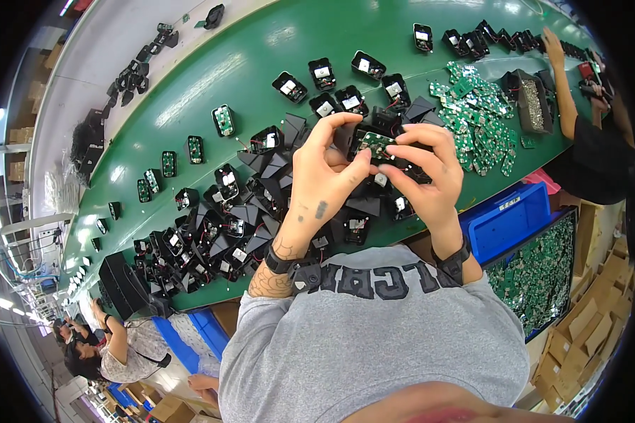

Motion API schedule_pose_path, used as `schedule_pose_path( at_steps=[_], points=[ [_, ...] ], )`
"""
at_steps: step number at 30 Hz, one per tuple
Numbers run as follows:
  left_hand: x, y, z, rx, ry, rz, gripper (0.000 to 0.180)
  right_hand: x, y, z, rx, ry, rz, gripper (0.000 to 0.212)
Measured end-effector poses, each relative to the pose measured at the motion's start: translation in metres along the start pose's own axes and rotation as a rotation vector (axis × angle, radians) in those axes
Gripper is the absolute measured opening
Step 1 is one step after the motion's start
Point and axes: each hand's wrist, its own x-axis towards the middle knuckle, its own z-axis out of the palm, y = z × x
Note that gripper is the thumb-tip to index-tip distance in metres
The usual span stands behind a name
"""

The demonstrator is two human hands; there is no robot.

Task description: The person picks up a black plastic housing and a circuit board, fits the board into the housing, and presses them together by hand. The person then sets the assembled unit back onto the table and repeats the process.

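Observation:
Above the table's near edge, both my hands are at a small black plastic housing (354,135) with a green circuit board (376,144) at its mouth. My left hand (326,178) is closed round the housing's left side, its index finger along the far rim and its thumb against the board. The fingertips and thumb of my right hand (430,169) pinch the board's right end. How deep the board sits in the housing is hidden by my fingers. Around and under my hands lie many black housings (259,185) with wires and white parts inside.
A heap of green circuit boards (476,116) lies right of my hands, beside a box of small metal parts (533,102). Housings fitted with boards (223,121) stand to the left. A blue bin (508,220) is at the near right. Co-workers (596,155) sit at both ends.

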Motion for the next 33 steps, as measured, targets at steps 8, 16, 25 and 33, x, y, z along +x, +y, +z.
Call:
schedule_pose_path(
  at_steps=[8,16,25,33],
  points=[
    [-0.002,0.002,0.0,0.109,-0.04,-0.023,0.039,-0.01,0.003,0.011,0.147,0.027,0.121,0.021],
    [-0.005,0.006,0.001,-0.089,-0.123,-0.047,0.037,-0.012,0.014,0.002,1.059,0.118,0.569,0.005],
    [0.008,-0.01,0.013,0.339,-0.08,0.027,0.033,-0.019,0.039,-0.007,1.056,0.48,0.942,0.013],
    [0.013,-0.003,0.014,0.079,-0.219,-0.114,0.038,-0.022,0.016,-0.054,0.538,-0.158,0.512,0.034]
  ],
)
